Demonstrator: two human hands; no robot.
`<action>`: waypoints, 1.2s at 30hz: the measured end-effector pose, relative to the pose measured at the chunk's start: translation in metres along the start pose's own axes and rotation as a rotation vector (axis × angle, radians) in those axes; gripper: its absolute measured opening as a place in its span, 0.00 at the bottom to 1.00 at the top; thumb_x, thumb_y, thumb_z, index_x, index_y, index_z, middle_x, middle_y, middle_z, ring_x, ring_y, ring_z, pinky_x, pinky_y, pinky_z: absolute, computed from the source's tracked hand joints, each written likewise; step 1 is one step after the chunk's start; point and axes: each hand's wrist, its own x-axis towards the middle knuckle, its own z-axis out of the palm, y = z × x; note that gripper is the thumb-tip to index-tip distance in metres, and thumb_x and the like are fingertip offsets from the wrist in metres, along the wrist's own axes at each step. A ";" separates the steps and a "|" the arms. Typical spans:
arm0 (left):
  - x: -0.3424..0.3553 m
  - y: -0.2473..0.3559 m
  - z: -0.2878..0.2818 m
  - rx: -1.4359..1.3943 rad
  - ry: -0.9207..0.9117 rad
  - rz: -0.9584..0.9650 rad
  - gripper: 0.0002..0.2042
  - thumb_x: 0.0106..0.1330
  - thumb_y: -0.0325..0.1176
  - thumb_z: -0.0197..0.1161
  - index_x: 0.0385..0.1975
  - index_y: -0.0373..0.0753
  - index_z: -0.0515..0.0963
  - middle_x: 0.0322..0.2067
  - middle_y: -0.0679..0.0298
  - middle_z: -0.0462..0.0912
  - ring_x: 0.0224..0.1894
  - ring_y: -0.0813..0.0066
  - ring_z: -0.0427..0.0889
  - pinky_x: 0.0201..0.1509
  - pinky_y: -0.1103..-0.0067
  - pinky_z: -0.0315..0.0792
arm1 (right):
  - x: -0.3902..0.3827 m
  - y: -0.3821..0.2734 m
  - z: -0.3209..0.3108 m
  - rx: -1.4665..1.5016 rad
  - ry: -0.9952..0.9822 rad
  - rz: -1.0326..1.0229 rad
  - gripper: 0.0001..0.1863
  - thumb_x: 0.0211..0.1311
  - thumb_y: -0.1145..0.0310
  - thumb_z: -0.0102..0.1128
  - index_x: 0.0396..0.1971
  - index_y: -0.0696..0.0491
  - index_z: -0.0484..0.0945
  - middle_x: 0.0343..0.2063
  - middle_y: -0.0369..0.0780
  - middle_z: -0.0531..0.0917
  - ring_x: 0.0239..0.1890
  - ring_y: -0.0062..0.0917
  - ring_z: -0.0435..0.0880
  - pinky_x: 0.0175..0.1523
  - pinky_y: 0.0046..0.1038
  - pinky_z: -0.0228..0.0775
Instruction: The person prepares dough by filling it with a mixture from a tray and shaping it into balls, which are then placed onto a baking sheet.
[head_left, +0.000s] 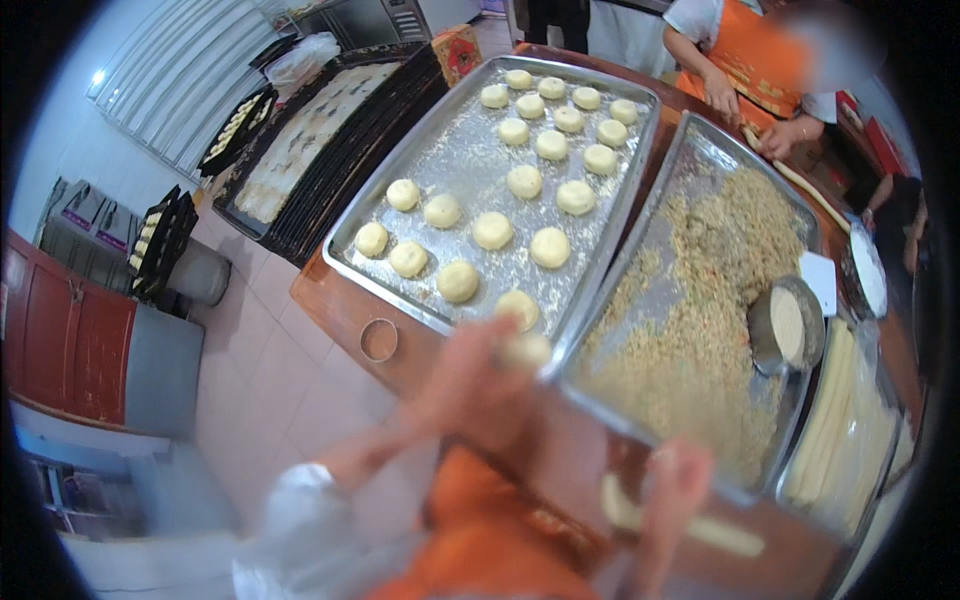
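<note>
My left hand (465,375), partly blurred, is closed around a pale filled dough bun (527,351) at the near corner of the floured metal tray (400,312). Just beyond its fingers, another round bun (517,308) lies on that tray, with several more in loose rows behind. My right hand (682,472) is smeared by motion at the near edge of the filling tray (625,425), so its fingers cannot be made out. Below and beside it, a rope of dough (722,534) lies on the brown tabletop. The crumbly filling (690,330) is spread and heaped in the filling tray.
A metal bowl (785,325) of pale powder and a white scraper (818,282) sit at the filling's right side. Dough ropes under plastic (835,430) lie farther right. A ring (379,340) is near the table's left edge. Stacked black trays (345,150) stand left; a co-worker (740,60) handles dough opposite.
</note>
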 end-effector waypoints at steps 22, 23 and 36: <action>0.143 -0.069 -0.019 -0.217 0.216 0.043 0.11 0.61 0.34 0.55 0.38 0.35 0.76 0.34 0.63 0.78 0.34 0.76 0.74 0.38 0.81 0.68 | 0.008 -0.007 0.006 0.001 -0.160 0.149 0.14 0.52 0.84 0.53 0.40 0.57 0.69 0.45 0.42 0.71 0.42 0.23 0.75 0.45 0.23 0.70; 0.107 -0.044 -0.017 -0.187 0.157 0.044 0.10 0.62 0.32 0.54 0.40 0.36 0.75 0.36 0.65 0.77 0.34 0.80 0.73 0.37 0.84 0.67 | 0.011 -0.005 0.008 0.013 -0.171 0.228 0.16 0.53 0.84 0.52 0.43 0.57 0.69 0.46 0.43 0.71 0.43 0.24 0.75 0.46 0.23 0.70; -0.071 0.068 0.068 -0.606 -0.263 -0.066 0.08 0.57 0.24 0.57 0.36 0.35 0.77 0.36 0.60 0.76 0.36 0.71 0.76 0.39 0.81 0.71 | -0.023 -0.009 -0.036 -0.427 -0.223 -0.161 0.16 0.56 0.75 0.54 0.46 0.57 0.68 0.44 0.39 0.75 0.39 0.22 0.77 0.44 0.23 0.68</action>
